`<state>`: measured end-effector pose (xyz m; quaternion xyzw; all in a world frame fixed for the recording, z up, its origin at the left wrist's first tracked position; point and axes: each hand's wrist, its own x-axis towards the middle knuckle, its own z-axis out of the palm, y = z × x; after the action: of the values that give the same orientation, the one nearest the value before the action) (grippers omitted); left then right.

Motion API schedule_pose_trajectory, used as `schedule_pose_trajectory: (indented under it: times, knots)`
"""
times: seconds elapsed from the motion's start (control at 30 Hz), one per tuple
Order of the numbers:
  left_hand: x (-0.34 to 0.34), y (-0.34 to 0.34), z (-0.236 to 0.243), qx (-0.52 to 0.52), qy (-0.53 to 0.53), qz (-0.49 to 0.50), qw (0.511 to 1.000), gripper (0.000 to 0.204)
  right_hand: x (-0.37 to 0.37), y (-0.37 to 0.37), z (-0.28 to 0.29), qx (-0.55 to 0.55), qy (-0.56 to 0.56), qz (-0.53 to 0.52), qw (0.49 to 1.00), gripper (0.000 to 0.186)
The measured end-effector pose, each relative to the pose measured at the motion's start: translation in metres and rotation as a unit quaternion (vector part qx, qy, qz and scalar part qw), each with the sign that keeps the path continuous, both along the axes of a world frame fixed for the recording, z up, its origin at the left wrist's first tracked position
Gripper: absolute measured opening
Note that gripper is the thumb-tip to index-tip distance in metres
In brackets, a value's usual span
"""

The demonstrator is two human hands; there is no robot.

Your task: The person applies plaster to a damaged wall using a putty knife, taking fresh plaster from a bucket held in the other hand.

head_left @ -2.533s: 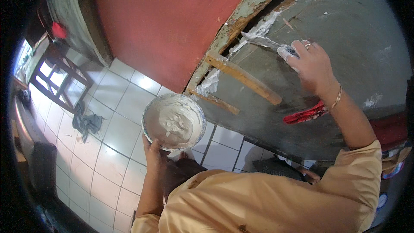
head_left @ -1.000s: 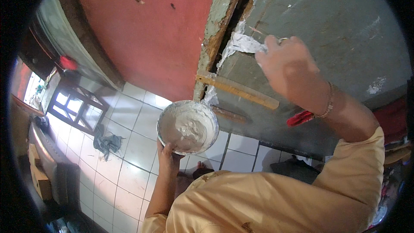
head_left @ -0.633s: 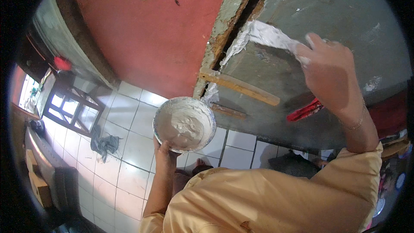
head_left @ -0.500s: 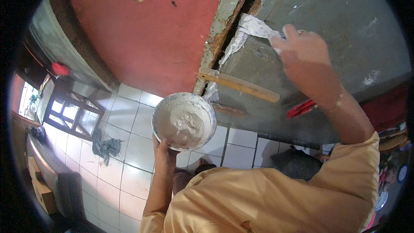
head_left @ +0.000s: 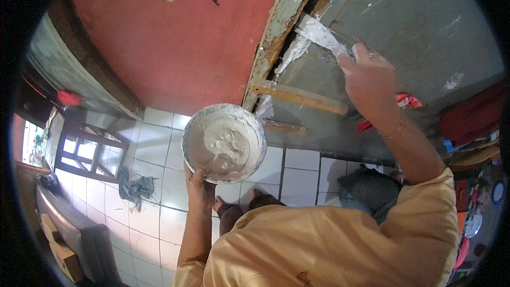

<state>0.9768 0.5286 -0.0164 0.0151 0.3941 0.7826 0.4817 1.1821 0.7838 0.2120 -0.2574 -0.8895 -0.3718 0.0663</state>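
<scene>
My left hand (head_left: pixel 198 187) grips the near rim of a round bowl (head_left: pixel 257 127), its thumb over the edge. Thick white putty (head_left: pixel 226 143) fills much of the bowl's inside. My right hand (head_left: pixel 372 87) is closed round the handle of a putty knife (head_left: pixel 323 36), whose blade is coated white. The blade's tip touches the grey wall (head_left: pixel 425 48) at its edge, beside the dark gap along a peeling wooden frame (head_left: pixel 284 18). Fresh white putty (head_left: pixel 292 56) runs down that edge below the blade. My fingers hide most of the handle.
Two wooden strips (head_left: pixel 303 98) stick out from the wall below the knife. A red panel (head_left: pixel 175 48) stands left of the frame. On the tiled floor (head_left: pixel 143 218) lie a grey cloth (head_left: pixel 136 188) and a dark mesh-like bundle (head_left: pixel 369 191). A wooden stool (head_left: pixel 93 151) stands far left.
My right hand has dropped and turned, and the blade now shows flatter and straighter at the wall edge. The bowl has shifted slightly left and up in view, still in my left hand.
</scene>
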Motion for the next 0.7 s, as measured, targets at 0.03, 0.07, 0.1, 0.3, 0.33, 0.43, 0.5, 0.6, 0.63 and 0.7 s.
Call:
schedule_pose_trajectory:
  times: [0.03, 0.07, 0.1, 0.3, 0.33, 0.43, 0.5, 0.6, 0.63, 0.7]
  knots:
    - [-0.003, 0.000, -0.002, -0.005, -0.004, -0.004, 1.000, 0.076, 0.002, 0.005, -0.016, 0.004, -0.007, -0.011, 1.000, 0.032]
    - [-0.006, 0.001, -0.006, -0.002, -0.005, -0.004, 1.000, 0.075, 0.003, 0.010, -0.030, 0.009, -0.014, -0.020, 1.000, 0.032]
    - [-0.009, 0.002, -0.011, 0.000, -0.006, -0.003, 1.000, 0.075, 0.005, 0.014, -0.044, -0.004, -0.012, -0.025, 1.000, 0.031]
    - [-0.017, -0.007, -0.024, -0.024, -0.026, 0.009, 0.999, 0.074, 0.024, -0.001, -0.105, -0.116, 0.014, -0.071, 0.991, 0.032]
    - [-0.017, -0.003, -0.026, -0.030, -0.033, 0.010, 0.999, 0.074, 0.021, -0.008, -0.099, -0.134, 0.034, -0.099, 0.985, 0.032]
    - [-0.022, -0.011, -0.030, -0.037, -0.028, 0.015, 0.999, 0.074, 0.004, -0.015, -0.099, -0.120, 0.106, -0.079, 0.984, 0.030]
    - [-0.026, -0.014, -0.036, -0.044, -0.020, 0.011, 0.999, 0.073, 0.000, -0.009, -0.108, -0.106, 0.104, -0.074, 0.986, 0.029]
    - [-0.024, -0.008, -0.041, -0.039, -0.023, 0.010, 0.999, 0.072, 0.009, 0.005, -0.147, -0.106, 0.035, -0.091, 0.990, 0.028]
    - [-0.023, -0.007, -0.041, -0.040, -0.024, 0.011, 0.999, 0.072, 0.009, 0.000, -0.159, -0.110, 0.026, -0.075, 0.991, 0.028]
    - [-0.021, -0.003, -0.044, -0.038, -0.028, 0.011, 0.999, 0.071, 0.012, -0.012, -0.169, -0.132, 0.031, -0.068, 0.989, 0.029]
